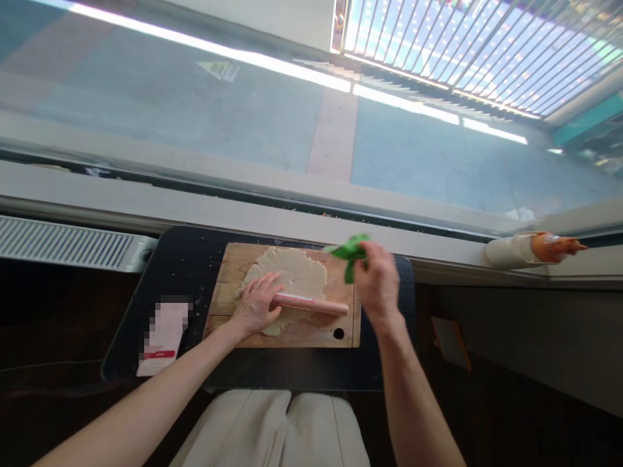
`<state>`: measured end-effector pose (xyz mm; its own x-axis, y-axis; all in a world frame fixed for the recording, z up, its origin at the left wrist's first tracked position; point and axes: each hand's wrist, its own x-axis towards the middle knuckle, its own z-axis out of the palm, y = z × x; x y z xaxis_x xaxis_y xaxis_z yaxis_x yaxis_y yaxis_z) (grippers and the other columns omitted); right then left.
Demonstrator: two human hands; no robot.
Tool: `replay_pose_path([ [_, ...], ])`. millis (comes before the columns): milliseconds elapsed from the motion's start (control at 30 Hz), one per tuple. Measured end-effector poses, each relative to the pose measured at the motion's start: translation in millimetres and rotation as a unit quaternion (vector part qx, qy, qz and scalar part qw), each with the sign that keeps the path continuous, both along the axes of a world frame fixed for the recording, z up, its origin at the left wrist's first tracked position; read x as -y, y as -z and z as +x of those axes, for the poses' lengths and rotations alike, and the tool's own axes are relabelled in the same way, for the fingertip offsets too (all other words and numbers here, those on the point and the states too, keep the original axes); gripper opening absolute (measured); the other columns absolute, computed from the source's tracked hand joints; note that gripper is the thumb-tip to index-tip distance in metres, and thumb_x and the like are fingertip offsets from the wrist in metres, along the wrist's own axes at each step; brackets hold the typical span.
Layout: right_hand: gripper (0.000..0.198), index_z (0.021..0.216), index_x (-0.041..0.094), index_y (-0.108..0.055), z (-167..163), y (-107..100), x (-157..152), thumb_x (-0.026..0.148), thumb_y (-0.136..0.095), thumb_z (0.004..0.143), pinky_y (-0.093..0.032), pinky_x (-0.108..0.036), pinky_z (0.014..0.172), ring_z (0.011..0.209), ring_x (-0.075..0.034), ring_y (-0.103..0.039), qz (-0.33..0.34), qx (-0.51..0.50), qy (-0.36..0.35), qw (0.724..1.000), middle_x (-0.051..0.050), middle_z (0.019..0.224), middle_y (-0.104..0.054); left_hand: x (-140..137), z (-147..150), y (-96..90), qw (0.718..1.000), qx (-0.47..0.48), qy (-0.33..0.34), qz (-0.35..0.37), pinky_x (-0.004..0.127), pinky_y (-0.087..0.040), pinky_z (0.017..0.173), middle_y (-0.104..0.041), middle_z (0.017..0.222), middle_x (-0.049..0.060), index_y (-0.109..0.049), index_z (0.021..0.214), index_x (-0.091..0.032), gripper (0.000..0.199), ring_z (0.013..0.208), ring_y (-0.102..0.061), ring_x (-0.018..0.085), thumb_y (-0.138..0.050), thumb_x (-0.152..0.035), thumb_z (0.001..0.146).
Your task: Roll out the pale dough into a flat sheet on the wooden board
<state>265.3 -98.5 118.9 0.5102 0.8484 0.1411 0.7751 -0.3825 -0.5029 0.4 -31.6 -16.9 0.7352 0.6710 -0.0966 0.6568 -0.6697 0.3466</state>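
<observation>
A flattened sheet of pale dough [292, 269] with ragged edges lies on a wooden cutting board [224, 292]. Across the dough rests a wooden rolling pin [316, 303], tilted slightly down to the right. My left hand [259, 303] grips the pin's left end, fingers over it and thumb below, hiding that end. Over the board's right edge, my right hand [378, 279] is closed on a crumpled green cloth [351, 253], slightly blurred; whether it is fabric or thin plastic I cannot tell. The pin's right end is free of any hand.
The board sits on a small black table [180, 266]. A partly pixelated pale phone-like object [163, 347] lies at its left. Behind are a windowsill [233, 211] and large window. A white radiator [73, 243] stands left; a potted cactus-like plant [555, 248] is on the right.
</observation>
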Motion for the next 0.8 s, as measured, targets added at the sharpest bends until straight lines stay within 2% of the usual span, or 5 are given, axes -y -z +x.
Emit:
replay_pose_path([
  [67,0.04,0.124,0.017,-0.054,41,-18,8,0.022,-0.052,0.084,-0.039,-0.046,0.102,0.124,-0.027,-0.044,0.08,0.096,0.126,0.984,-0.014,0.135,-0.047,0,0,-2.7,1.0,0.007,0.002,0.001,0.047,-0.033,0.106,-0.045,0.142,0.008,-0.061,0.112,-0.025,0.038,0.133,-0.039,0.029,-0.055,-0.027,0.075],
  [133,0.045,0.129,0.017,-0.049,58,-21,13,0.024,-0.051,0.085,-0.038,-0.046,0.103,0.128,-0.027,-0.04,0.117,0.115,0.146,0.975,-0.015,0.142,-0.037,-1,0,-4.1,1.0,0.019,0.008,0.004,0.047,-0.033,0.106,-0.046,0.141,0.008,-0.061,0.111,-0.025,0.036,0.132,-0.039,0.029,-0.055,-0.028,0.075],
  [233,0.033,0.121,0.019,-0.055,29,11,12,0.02,-0.042,0.09,-0.044,-0.037,0.095,0.112,-0.02,-0.052,0.112,0.043,0.083,0.989,-0.011,0.124,-0.053,-5,-5,-3.4,0.999,0.038,0.025,0.012,0.048,-0.032,0.107,-0.05,0.137,0.009,-0.062,0.107,-0.023,0.031,0.131,-0.04,0.029,-0.055,-0.027,0.077],
  [500,0.018,0.093,0.02,-0.063,-96,136,26,0.021,-0.045,0.091,-0.039,-0.03,0.08,0.086,-0.018,-0.053,-0.117,-0.012,-0.067,0.991,-0.005,0.087,-0.061,1,-18,8.4,0.996,0.064,-0.058,0.012,0.043,-0.04,0.099,-0.061,0.113,0.009,-0.061,0.108,-0.023,0.031,0.111,-0.054,0.027,-0.053,-0.035,0.08],
  [800,0.041,0.126,0.017,-0.051,-60,145,-36,0.02,-0.046,0.085,-0.029,-0.041,0.102,0.116,-0.024,-0.043,-0.078,0.058,-0.079,0.992,-0.011,0.127,-0.051,-47,32,22.4,0.983,0.037,-0.168,0.056,0.055,-0.007,0.115,-0.03,0.152,0.013,-0.032,0.145,-0.018,0.06,0.142,-0.023,0.029,-0.036,-0.042,0.09],
])
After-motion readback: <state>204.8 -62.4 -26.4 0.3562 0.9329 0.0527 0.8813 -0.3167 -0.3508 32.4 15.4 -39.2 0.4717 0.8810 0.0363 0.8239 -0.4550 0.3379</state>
